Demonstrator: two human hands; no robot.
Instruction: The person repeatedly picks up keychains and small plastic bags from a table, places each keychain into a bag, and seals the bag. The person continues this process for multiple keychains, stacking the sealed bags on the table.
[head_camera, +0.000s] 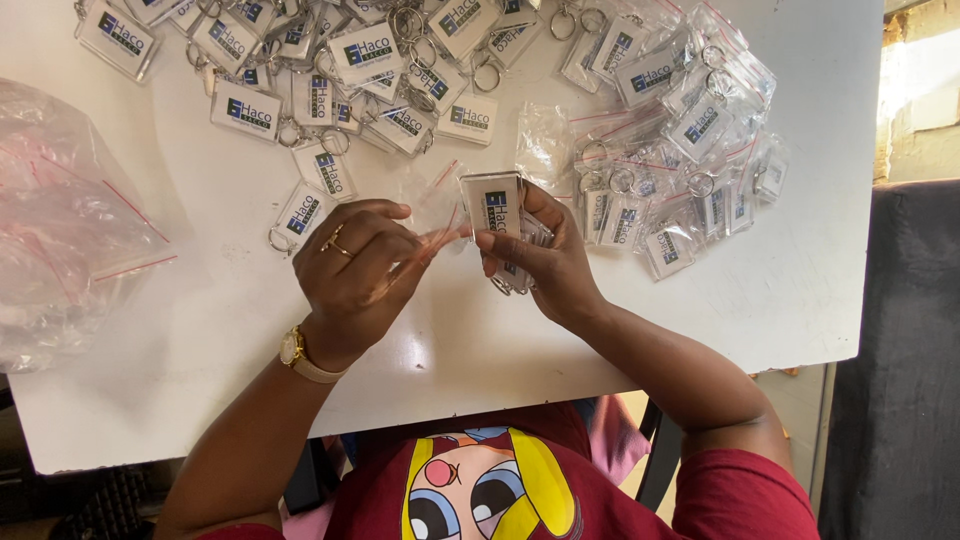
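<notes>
- Left hand (355, 262): curled over the white table (200, 330), fingers drawn narrow, thumb and forefinger pinching the red-striped edge of a small clear bag (440, 215). A gold ring sits on one finger; a gold wristwatch (296, 353) is on the wrist.
- Right hand (545, 260): closed around a rectangular clear keychain (492, 203) with a white-and-blue insert, held upright just right of the left hand. Its fingertips meet the bag edge at the same pinch point, so both hands touch the bag.
- The keychain is at mid-table, between the two hands, raised slightly off the surface; its lower end is hidden by the right fingers. Whether it is partly inside the bag cannot be told.
- Far left of the hands: a loose pile of unbagged keychains (300, 70) with metal rings, spread across the far edge of the table.
- Far right of the hands: a heap of bagged keychains (670, 130), each in a clear bag with a red strip, just beside the right hand.
- Left edge of the table: a large crumpled clear plastic bag (60, 220), well apart from the hands.
- Near edge: the person's red printed shirt (500, 480). A dark chair (900, 350) stands at right, beyond the table.
</notes>
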